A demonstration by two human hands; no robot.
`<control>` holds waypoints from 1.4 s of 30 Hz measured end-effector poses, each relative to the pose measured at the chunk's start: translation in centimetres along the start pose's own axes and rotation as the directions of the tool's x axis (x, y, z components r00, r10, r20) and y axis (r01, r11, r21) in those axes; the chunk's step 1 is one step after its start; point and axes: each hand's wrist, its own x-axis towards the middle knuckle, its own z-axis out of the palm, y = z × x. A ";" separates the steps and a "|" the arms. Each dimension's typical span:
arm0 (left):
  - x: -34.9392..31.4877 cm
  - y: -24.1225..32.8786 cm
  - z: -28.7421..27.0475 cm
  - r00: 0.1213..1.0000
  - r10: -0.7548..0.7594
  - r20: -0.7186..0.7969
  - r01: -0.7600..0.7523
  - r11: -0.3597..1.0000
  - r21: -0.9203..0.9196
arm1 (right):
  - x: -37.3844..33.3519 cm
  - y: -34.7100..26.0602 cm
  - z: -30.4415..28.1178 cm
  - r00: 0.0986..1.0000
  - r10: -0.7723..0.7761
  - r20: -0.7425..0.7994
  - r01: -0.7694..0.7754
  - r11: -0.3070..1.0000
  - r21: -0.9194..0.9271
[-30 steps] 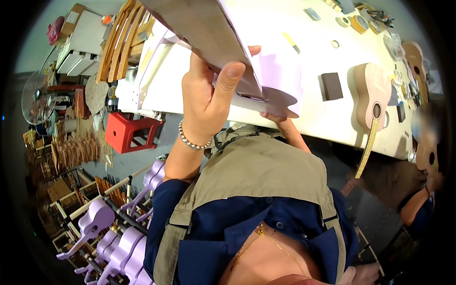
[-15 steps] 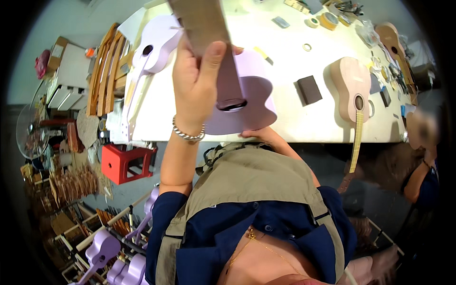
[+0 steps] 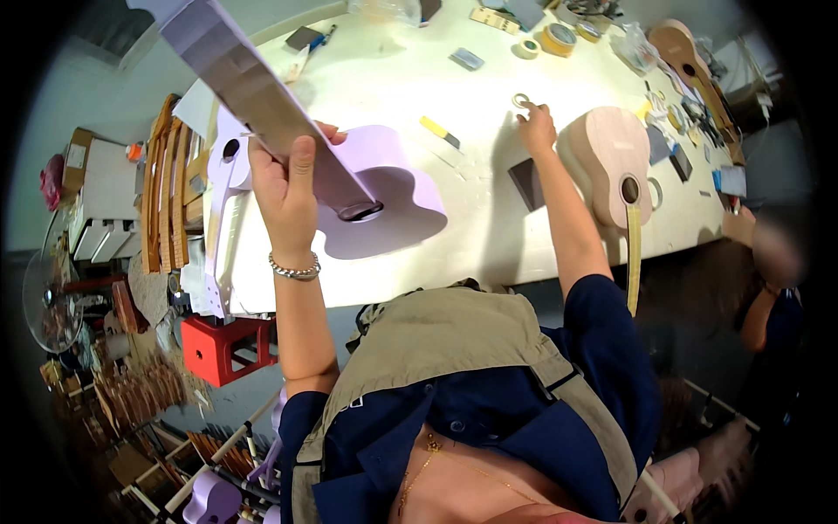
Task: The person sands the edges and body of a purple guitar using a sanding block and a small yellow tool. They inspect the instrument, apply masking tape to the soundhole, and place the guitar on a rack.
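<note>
My left hand (image 3: 292,188) is wrapped round the neck of a lilac ukulele (image 3: 410,192), which tilts up toward the far left. Brownish masking covers the face of its neck. The ukulele's body is low over the near part of the table, its soundhole partly in view. My right hand (image 3: 539,129) is stretched over the table, fingertips pinched at the edge of a small roll of tape (image 3: 520,100). Below that forearm lies a dark block (image 3: 527,183), partly covered by the arm. A yellow-handled knife (image 3: 439,131) lies between the two hands.
An unpainted ukulele (image 3: 607,157) lies right of my right arm, its neck past the table edge. Another lilac ukulele (image 3: 223,179) lies at the left. Tape rolls (image 3: 559,39) and tools sit at the back right. A red stool (image 3: 223,349) stands below left; another person's arm (image 3: 758,319) shows at right.
My right hand has left the lilac ukulele's lower edge and reached out to the small roll of tape. My left hand has swung the ukulele leftward. The whole view has shifted.
</note>
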 end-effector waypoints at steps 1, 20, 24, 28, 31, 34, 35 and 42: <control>0.2 0.3 0.0 1.000 0.016 0.004 -0.016 1.000 0.018 | 0.8 0.1 0.3 1.000 0.007 -0.011 -0.008 0.997 -0.078; -0.1 1.7 2.1 0.959 0.261 0.108 -0.277 0.796 0.538 | -10.3 -15.3 -14.1 0.626 -0.690 0.362 -0.737 -0.371 0.565; -0.4 2.0 2.1 0.941 0.314 0.122 -0.328 0.770 0.548 | -12.4 -17.1 -16.2 0.606 -0.736 0.303 -0.693 -0.302 0.654; -0.7 2.3 1.8 0.944 0.298 0.138 -0.323 0.761 0.563 | -13.9 -17.9 -17.2 0.620 -0.742 0.254 -0.598 -0.238 0.765; -1.2 2.3 1.5 0.964 0.225 0.143 -0.267 0.793 0.547 | -14.8 -18.1 -16.9 0.681 -0.685 0.257 -0.495 -0.173 0.852; -1.5 2.4 1.5 0.965 0.225 0.133 -0.261 0.808 0.528 | -15.1 -18.1 -16.7 0.694 -0.672 0.258 -0.487 -0.174 0.856; -1.5 2.6 1.7 0.964 0.236 0.125 -0.267 0.816 0.514 | -15.1 -18.2 -16.7 0.688 -0.677 0.262 -0.519 -0.206 0.830; -1.6 3.1 2.3 0.956 0.274 0.107 -0.290 0.821 0.492 | -16.1 -18.5 -16.0 0.731 -0.659 0.177 -0.526 -0.379 0.761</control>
